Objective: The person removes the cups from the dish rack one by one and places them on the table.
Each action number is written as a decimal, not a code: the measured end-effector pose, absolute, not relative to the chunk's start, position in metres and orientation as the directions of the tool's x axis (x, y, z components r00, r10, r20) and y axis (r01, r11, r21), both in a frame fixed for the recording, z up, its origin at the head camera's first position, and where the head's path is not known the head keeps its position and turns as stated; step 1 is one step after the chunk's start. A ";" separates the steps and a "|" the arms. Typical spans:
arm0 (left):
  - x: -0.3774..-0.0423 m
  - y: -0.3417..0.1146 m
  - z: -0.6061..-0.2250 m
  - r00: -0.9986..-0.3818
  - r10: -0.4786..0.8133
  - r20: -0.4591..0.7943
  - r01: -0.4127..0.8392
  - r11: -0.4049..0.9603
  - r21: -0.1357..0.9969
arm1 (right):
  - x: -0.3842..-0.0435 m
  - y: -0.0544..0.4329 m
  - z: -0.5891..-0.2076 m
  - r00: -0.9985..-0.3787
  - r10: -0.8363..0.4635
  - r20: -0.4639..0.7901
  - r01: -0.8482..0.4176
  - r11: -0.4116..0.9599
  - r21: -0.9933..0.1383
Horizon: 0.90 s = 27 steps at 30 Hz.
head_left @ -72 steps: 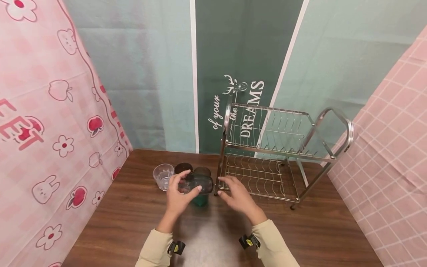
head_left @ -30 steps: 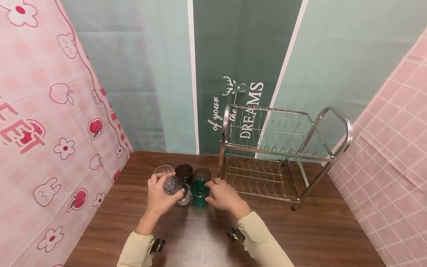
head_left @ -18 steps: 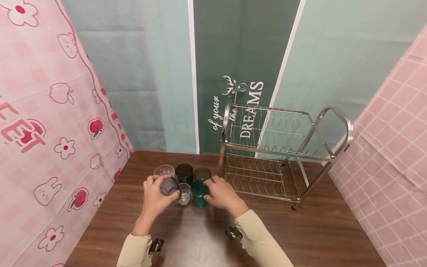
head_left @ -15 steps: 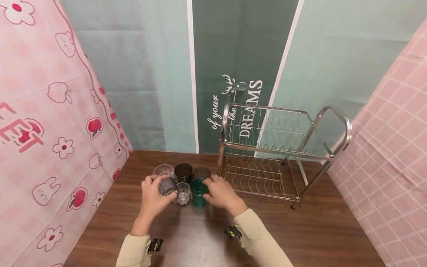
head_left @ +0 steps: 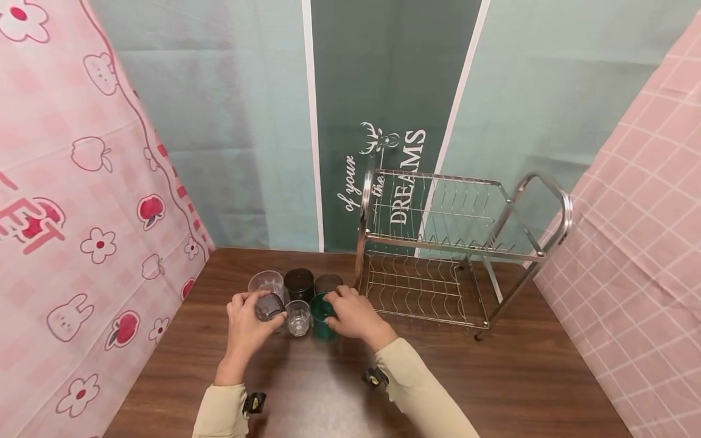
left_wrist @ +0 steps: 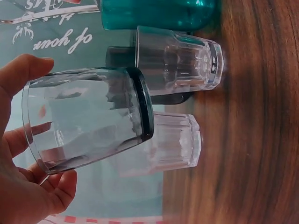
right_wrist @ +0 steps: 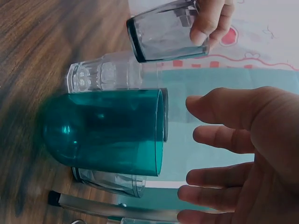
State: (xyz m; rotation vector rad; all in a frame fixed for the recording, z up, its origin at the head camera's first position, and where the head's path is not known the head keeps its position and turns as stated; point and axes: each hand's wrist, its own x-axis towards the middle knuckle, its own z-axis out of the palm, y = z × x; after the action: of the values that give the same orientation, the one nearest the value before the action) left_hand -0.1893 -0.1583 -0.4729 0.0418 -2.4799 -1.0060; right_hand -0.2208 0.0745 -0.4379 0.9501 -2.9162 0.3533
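My left hand pinches a smoky grey drinking glass by its rim, thumb on one side and fingers on the other. That glass hangs slightly tilted above the table, its thick dark base downward. A small clear faceted glass stands just to its right, and a larger clear glass is partly hidden behind it. My right hand is beside the teal cup, fingers spread and apart from its rim in the right wrist view. The teal cup stands upright.
Behind these stand a dark brown glass and a greyish-brown glass. To the right is a two-tier metal dish rack on the wooden table. Patterned cloths hang at the back and both sides.
My left hand has carried the grey glass left and down from over the middle of the group, uncovering the small clear glass. My right hand has moved left to the teal cup.
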 end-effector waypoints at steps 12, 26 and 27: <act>-0.190 -0.173 -0.484 -0.850 -0.247 0.465 0.166 0.713 0.681 | -0.222 0.058 -0.439 -0.794 -0.601 0.096 -0.607 0.773 -0.183; -0.202 -0.178 -0.518 -0.850 -0.271 0.452 0.147 0.701 0.698 | -0.227 0.045 -0.450 -0.784 -0.612 0.104 -0.621 0.775 -0.118; -0.202 -0.177 -0.519 -0.850 -0.268 0.454 0.148 0.705 0.693 | -0.227 0.044 -0.451 -0.785 -0.611 0.104 -0.620 0.776 -0.118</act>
State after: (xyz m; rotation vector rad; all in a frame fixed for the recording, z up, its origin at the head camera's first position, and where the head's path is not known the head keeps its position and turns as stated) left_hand -0.2022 -0.1773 -0.5188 0.0920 -2.3753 -1.0294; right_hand -0.2274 0.0443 -0.4511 1.0072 -2.9033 0.2248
